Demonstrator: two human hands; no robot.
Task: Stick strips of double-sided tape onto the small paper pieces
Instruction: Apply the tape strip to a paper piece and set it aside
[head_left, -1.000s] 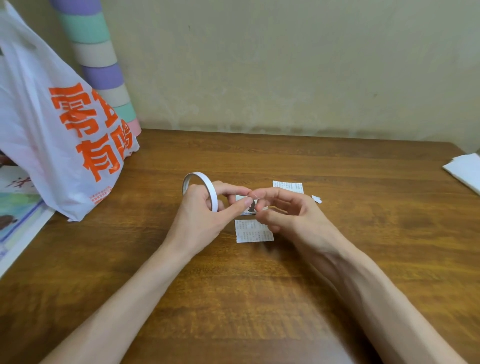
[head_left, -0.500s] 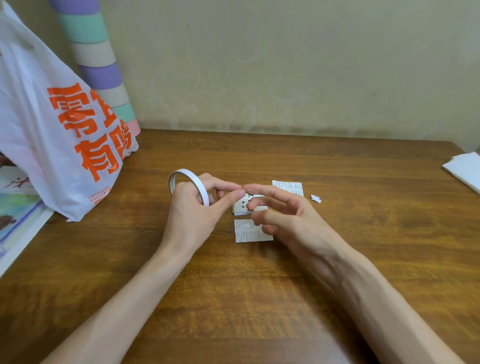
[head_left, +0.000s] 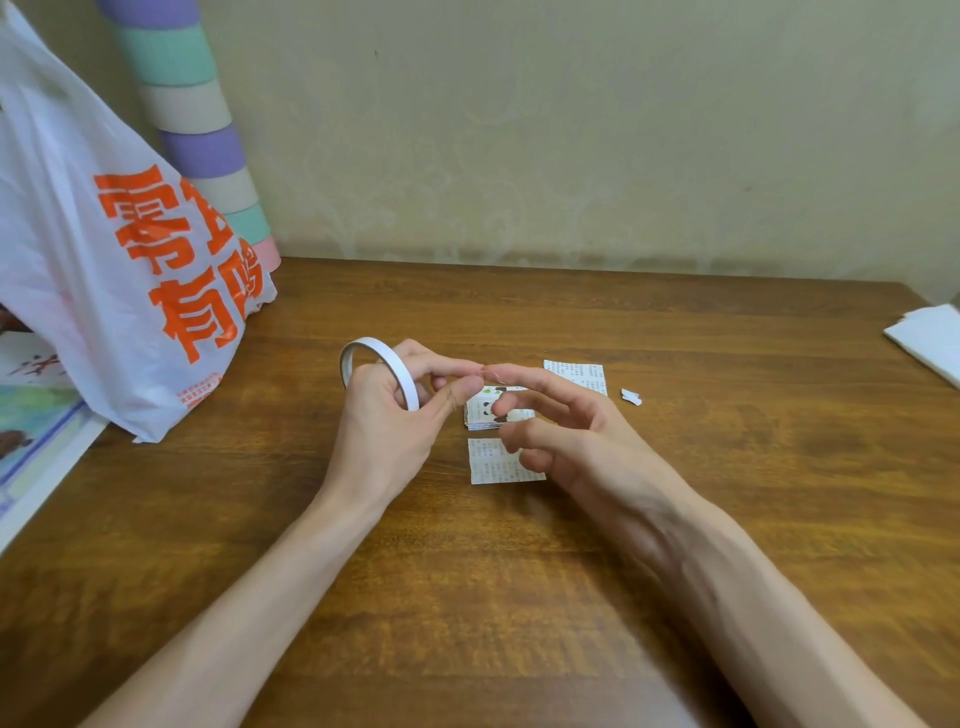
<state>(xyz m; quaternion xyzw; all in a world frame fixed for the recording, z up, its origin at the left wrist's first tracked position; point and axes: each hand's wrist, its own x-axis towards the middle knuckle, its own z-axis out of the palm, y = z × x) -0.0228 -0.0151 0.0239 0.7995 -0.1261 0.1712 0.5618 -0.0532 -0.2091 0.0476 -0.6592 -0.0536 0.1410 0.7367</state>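
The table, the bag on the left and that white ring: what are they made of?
Table: wood or wood-look veneer, brown grain streaks, slight sheen. Bag: thin white plastic film, crinkled, glossy, orange print. Ring: likely a tape roll, matte white paper-like surface.

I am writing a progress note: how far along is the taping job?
Done: no tape strip shows on the near paper piece or far paper piece. In hand: the left hand grips the tape roll; the right hand touches its fingertips. Left: every piece, stack included.
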